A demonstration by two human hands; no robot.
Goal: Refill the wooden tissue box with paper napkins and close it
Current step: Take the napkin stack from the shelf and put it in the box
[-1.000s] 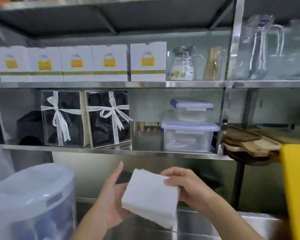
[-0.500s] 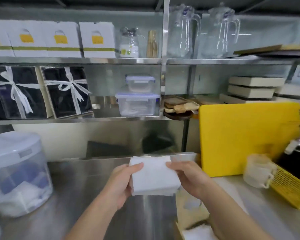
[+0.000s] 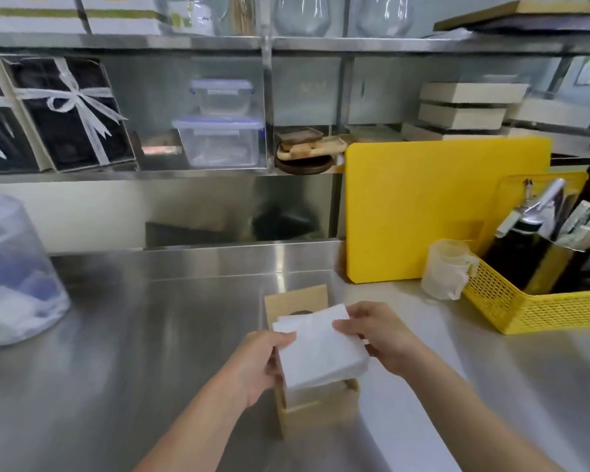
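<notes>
Two hands, one stack of napkins, one open wooden box.

The left hand (image 3: 258, 364) and right hand (image 3: 380, 337) pinch one stack of white paper napkins (image 3: 319, 349) by its opposite edges, fingers closed on it. Directly under the grip stands one wooden tissue box (image 3: 315, 415), open, white paper showing inside; its one lid (image 3: 297, 299) lies flat on the steel counter (image 3: 133, 352) just beyond the stack. Right of the grip: one yellow cutting board (image 3: 440, 206), one plastic measuring cup (image 3: 445, 269), one yellow basket (image 3: 539, 301).
</notes>
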